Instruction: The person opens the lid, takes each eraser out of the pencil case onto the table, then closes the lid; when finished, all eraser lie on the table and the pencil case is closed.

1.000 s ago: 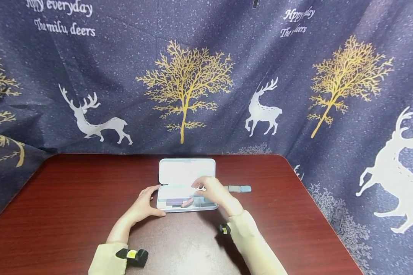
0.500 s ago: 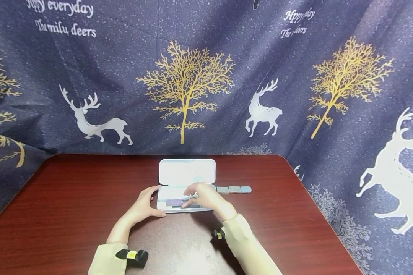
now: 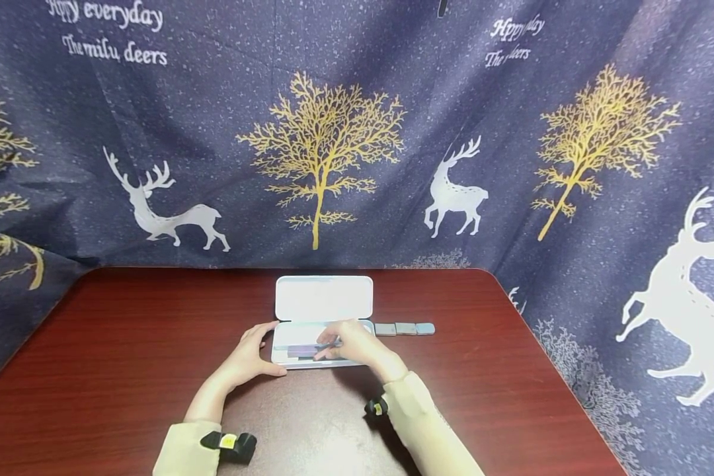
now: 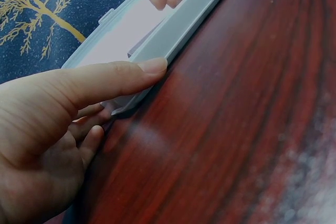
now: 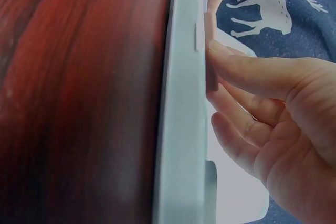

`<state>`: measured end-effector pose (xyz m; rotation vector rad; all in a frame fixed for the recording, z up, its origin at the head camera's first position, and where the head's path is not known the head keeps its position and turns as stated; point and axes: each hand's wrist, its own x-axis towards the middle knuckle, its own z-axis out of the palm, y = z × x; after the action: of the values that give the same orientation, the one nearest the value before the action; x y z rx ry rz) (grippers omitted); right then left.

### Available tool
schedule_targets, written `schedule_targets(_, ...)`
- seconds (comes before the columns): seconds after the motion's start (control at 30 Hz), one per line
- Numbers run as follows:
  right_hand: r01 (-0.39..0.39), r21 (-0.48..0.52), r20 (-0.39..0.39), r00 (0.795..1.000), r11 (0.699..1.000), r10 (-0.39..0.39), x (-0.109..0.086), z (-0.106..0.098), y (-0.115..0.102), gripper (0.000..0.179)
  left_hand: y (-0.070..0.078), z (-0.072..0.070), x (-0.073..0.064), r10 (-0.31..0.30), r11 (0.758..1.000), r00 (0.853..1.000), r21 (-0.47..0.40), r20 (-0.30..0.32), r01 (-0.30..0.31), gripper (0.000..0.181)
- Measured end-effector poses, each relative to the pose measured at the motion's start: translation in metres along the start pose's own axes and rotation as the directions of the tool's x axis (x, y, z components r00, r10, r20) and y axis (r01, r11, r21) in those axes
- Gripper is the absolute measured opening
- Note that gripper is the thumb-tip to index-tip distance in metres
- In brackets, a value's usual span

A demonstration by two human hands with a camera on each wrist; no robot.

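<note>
A white pencil case (image 3: 324, 297) lies with its lid folded back near the table's far edge. My left hand (image 3: 246, 357) grips its left end, thumb on the front wall and fingers behind the end. Over the tray, my right hand (image 3: 357, 342) pinches a small reddish-brown block (image 5: 211, 77) between thumb and fingers; in the right wrist view the case's front wall hides its lower part. A purple block (image 3: 299, 351) lies in the tray left of these fingers. In the right wrist view, a grey-green piece (image 5: 210, 190) shows behind the front wall.
Right of the case, two greyish flat blocks (image 3: 405, 328) and a light blue one (image 3: 425, 328) lie in a row on the red-brown table (image 3: 155, 344). A dark blue cloth (image 3: 214, 132) with deer and trees hangs behind the table.
My right hand has moved left and down within the tray, onto the reddish-brown block, uncovering the row of blocks at the right. The left hand and the case stay put.
</note>
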<state>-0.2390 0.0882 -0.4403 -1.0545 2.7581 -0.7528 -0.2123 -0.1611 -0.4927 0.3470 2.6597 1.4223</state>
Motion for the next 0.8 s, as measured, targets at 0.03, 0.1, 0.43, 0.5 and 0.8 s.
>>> schedule_targets(0.03,-0.009,0.014,0.007,1.0,1.0,0.009,-0.0001,0.0006,0.0013,0.023,0.0,0.0001,0.0001,-0.001,1.0,1.0,0.001,0.001,0.001,0.104)
schedule_targets(0.1,-0.019,0.034,0.02,1.0,0.999,0.018,-0.0002,0.0014,0.0037,0.022,0.0002,0.0002,0.0001,-0.002,1.0,1.0,0.002,0.002,0.002,0.104)
schedule_targets(0.43,-0.061,0.034,0.051,0.997,0.998,0.059,-0.0008,0.0016,0.0046,0.017,-0.0024,0.0011,0.0012,0.004,1.0,1.0,0.012,-0.008,-0.004,0.104)
schedule_targets(0.5,-0.062,0.03,0.049,0.997,0.998,0.061,-0.0011,0.0015,0.0045,0.016,-0.0024,0.0012,0.0013,0.003,1.0,1.0,0.011,-0.008,-0.003,0.104)
schedule_targets(0.8,-0.026,-0.005,0.04,0.999,1.0,0.026,-0.0012,0.0024,0.0045,0.016,-0.0003,0.0009,0.0004,-0.007,1.0,1.0,0.0,-0.006,0.007,0.104)
